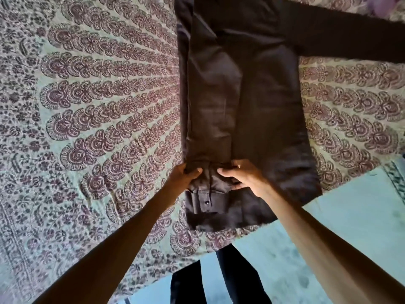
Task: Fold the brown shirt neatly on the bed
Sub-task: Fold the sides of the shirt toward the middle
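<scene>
The brown shirt (258, 102) lies flat on the bed, its body running away from me. Its left side and sleeve are folded in over the body, with the buttoned cuff near me. The other sleeve (346, 40) stretches out to the upper right. My left hand (183, 178) pinches the folded sleeve at its left edge just above the cuff. My right hand (243, 176) grips the same sleeve fabric from the right, thumb on top. Both hands sit close together near the shirt's near end.
The bed is covered by a patterned sheet (98, 106) in cream and maroon. Its near edge runs diagonally; beyond it lies a pale blue floor (350, 216). My dark trouser legs (230, 279) show below the bed edge.
</scene>
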Available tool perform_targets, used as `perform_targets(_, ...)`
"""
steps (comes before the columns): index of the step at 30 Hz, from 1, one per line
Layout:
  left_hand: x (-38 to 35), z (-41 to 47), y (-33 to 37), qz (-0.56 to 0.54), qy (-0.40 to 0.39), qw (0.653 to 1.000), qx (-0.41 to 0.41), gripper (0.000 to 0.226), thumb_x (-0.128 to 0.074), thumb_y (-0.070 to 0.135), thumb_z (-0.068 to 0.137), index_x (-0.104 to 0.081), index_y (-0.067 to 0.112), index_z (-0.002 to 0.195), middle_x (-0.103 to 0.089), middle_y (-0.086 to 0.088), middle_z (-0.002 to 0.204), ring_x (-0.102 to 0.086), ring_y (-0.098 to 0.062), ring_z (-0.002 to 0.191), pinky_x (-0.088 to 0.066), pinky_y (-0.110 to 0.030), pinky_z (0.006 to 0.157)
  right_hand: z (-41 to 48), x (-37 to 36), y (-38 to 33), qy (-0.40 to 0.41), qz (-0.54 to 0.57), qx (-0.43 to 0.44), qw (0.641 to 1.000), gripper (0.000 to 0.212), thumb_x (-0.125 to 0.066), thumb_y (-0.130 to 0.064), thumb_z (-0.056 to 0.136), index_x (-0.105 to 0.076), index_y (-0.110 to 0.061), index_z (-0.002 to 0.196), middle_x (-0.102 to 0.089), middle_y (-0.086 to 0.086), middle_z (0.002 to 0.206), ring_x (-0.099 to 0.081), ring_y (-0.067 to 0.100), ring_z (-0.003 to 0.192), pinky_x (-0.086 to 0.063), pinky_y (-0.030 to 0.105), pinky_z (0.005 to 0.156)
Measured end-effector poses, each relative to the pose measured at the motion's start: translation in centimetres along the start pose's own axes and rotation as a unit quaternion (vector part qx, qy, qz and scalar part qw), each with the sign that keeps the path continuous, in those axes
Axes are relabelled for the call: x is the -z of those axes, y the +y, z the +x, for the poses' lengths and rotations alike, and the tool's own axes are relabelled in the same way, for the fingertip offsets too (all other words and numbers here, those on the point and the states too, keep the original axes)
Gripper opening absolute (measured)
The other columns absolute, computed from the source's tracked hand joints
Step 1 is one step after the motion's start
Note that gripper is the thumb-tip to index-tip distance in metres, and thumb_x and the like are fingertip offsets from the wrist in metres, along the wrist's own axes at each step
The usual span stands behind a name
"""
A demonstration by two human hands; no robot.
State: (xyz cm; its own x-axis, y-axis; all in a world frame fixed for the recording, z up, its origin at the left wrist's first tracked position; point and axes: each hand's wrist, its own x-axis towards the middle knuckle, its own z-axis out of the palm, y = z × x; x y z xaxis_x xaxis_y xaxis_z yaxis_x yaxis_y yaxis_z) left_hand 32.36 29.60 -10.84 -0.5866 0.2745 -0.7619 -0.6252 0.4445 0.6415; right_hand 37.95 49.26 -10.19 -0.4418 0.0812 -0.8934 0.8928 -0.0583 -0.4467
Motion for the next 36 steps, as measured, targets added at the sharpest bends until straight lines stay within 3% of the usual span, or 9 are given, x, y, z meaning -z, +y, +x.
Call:
perform_targets(4,0.2,-0.2,-1.1,0.175,0.01,0.984,0.025,0.027,-0.068,0.019,0.087,-0.062,0.007,0.11,-0.065,-0.01,0.091,-0.067,-0.028,0.079,-0.057,-0.032,0.062,-0.2,0.1,2.2,0.081,-0.092,0.063,0.99,0.025,-0.079,-0.012,0.078,-0.056,-0.02,0.073,-0.066,0.008,0.08,-0.066,0.022,0.069,-0.058,0.037,0.061)
perform_targets(9,0.6,0.1,-0.7,0.187,-0.083,0.964,0.168,0.016,-0.063,0.005,0.09,-0.053,-0.001,0.1,-0.066,-0.021,0.093,-0.065,-0.023,0.062,-0.059,-0.034,0.059,0.1,0.6,1.4,0.109,-0.141,0.031,0.984,0.023,-0.08,-0.01,0.076,-0.059,-0.019,0.074,-0.069,0.008,0.076,-0.065,0.01,0.053,-0.057,0.028,0.051)
perform_targets(16,0.9,0.9,1.9,0.285,-0.215,0.897,0.261,0.008,-0.05,0.002,0.097,-0.053,-0.005,0.096,-0.063,-0.032,0.115,-0.063,-0.04,0.108,-0.055,-0.048,0.087,0.7,0.3,-0.3,0.112,-0.304,-0.023,0.946,0.021,-0.081,-0.02,0.07,-0.064,-0.009,0.069,-0.072,0.006,0.061,-0.072,0.018,0.058,-0.062,0.041,0.063)
perform_targets(21,1.9,2.9,5.2,0.361,-0.276,0.84,0.297,0.023,-0.051,0.009,0.097,-0.059,-0.005,0.114,-0.063,-0.027,0.117,-0.063,-0.034,0.106,-0.054,-0.04,0.09,0.0,0.8,-4.0,0.159,-0.417,-0.04,0.894,0.042,-0.081,-0.046,0.068,-0.067,-0.016,0.094,-0.071,0.006,0.103,-0.069,0.026,0.098,-0.055,0.031,0.08)
perform_targets(23,3.0,5.5,8.3,0.369,-0.244,0.862,0.248,0.018,-0.055,0.018,0.097,-0.064,0.003,0.099,-0.069,-0.019,0.102,-0.067,-0.03,0.102,-0.057,-0.03,0.072,1.1,1.8,-6.9,0.217,-0.388,-0.011,0.896,0.047,-0.078,-0.049,0.071,-0.067,-0.017,0.104,-0.068,0.008,0.111,-0.065,0.029,0.106,-0.053,0.034,0.083)
perform_targets(25,3.9,8.8,11.8,0.335,-0.136,0.921,0.148,0.023,-0.061,0.026,0.093,-0.063,0.005,0.084,-0.071,-0.014,0.085,-0.071,-0.022,0.07,-0.056,-0.027,0.06,3.0,3.1,-10.4,0.259,-0.322,0.032,0.91,0.046,-0.074,-0.048,0.075,-0.065,-0.018,0.108,-0.068,0.009,0.114,-0.064,0.029,0.109,-0.052,0.036,0.085)
perform_targets(29,5.3,15.5,19.5,0.166,0.005,0.986,0.018,0.023,-0.06,0.028,0.093,-0.058,0.006,0.088,-0.06,-0.011,0.077,-0.061,-0.027,0.069,-0.055,-0.039,0.074,8.0,5.5,-17.6,0.311,-0.22,0.115,0.918,0.052,-0.068,-0.042,0.084,-0.052,-0.014,0.124,-0.065,0.014,0.118,-0.058,0.032,0.115,-0.046,0.039,0.092)
perform_targets(32,5.8,19.8,23.9,0.08,0.048,0.995,-0.028,0.022,-0.061,0.029,0.092,-0.058,0.008,0.088,-0.057,-0.006,0.079,-0.055,-0.016,0.062,-0.05,-0.029,0.06,11.1,6.8,-21.8,0.342,-0.216,0.176,0.898,0.044,-0.063,-0.036,0.089,-0.052,-0.012,0.125,-0.063,0.017,0.117,-0.057,0.035,0.114,-0.044,0.04,0.093)
perform_targets(36,6.1,23.0,26.7,0.098,0.105,0.989,-0.038,0.021,-0.059,0.026,0.092,-0.064,0.01,0.08,-0.064,-0.015,0.08,-0.066,-0.032,0.08,-0.059,-0.041,0.072,13.2,7.5,-25.3,0.348,-0.283,0.199,0.872,0.034,-0.055,-0.035,0.093,-0.059,-0.02,0.123,-0.062,0.014,0.119,-0.056,0.034,0.115,-0.046,0.041,0.094)
